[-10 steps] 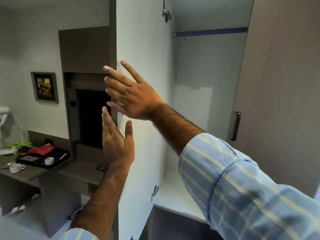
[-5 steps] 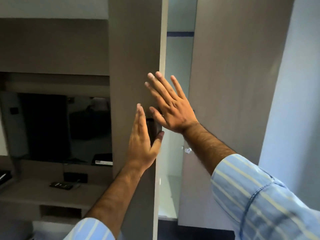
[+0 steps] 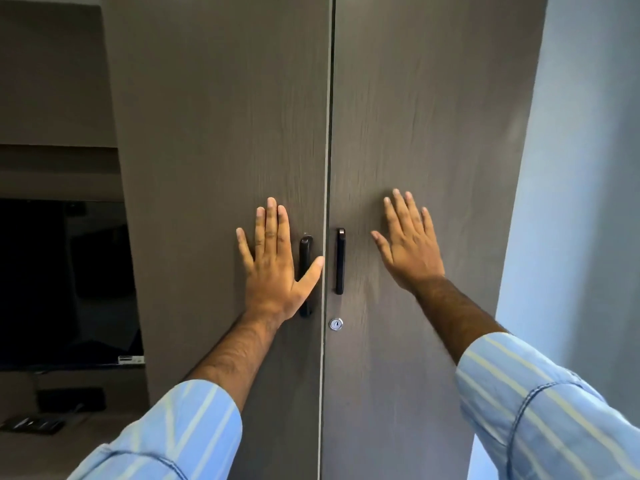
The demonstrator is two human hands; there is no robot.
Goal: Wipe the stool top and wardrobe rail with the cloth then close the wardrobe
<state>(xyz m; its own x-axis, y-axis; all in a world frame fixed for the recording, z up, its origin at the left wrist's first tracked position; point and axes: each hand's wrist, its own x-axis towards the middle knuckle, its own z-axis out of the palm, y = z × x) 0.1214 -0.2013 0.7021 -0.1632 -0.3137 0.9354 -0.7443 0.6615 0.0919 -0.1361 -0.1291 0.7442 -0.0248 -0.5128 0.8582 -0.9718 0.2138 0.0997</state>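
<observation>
Both grey-brown wardrobe doors fill the view and meet at a thin centre seam. My left hand [image 3: 273,268] lies flat on the left door [image 3: 221,133], fingers spread, its thumb across the left black handle [image 3: 305,261]. My right hand [image 3: 408,244] presses flat on the right door [image 3: 433,116], just right of the other black handle [image 3: 340,261]. Neither hand holds anything. A small round lock [image 3: 335,324] sits below the right handle. The cloth, the stool and the rail are not in sight.
A dark TV screen [image 3: 62,282] sits in a recess to the left, above a shelf [image 3: 86,441] with a black box [image 3: 71,399] and a remote [image 3: 33,425]. A pale wall [image 3: 581,202] borders the wardrobe on the right.
The left door has swung from wide open to meet the right door. My right hand moved from the left door's edge onto the right door. My view turned to face the doors.
</observation>
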